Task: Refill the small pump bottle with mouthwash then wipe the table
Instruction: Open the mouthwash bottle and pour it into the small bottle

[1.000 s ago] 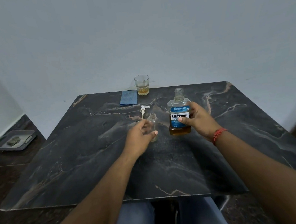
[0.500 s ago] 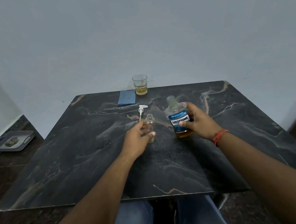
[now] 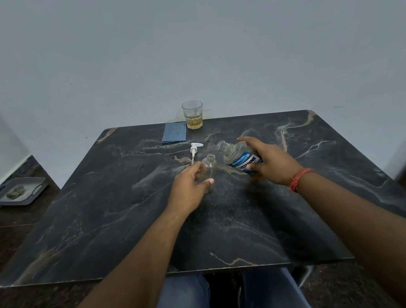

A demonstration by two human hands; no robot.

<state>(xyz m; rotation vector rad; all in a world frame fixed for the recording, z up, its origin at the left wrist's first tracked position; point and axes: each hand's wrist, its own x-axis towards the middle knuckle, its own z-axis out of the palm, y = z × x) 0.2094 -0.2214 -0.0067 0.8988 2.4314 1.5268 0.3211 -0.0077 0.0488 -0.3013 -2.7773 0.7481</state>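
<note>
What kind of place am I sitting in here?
Probably a plain room in a home, though little shows it. There is a dark marble-look table against a bare pale wall, a drinking glass beside a folded blue cloth, and a grey tray on the dark floor.

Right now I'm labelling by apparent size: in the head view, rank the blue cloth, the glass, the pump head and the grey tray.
1. grey tray
2. blue cloth and glass, which look too alike to rank
3. pump head

The tray sits on the floor, so its true size is unsure.
</note>
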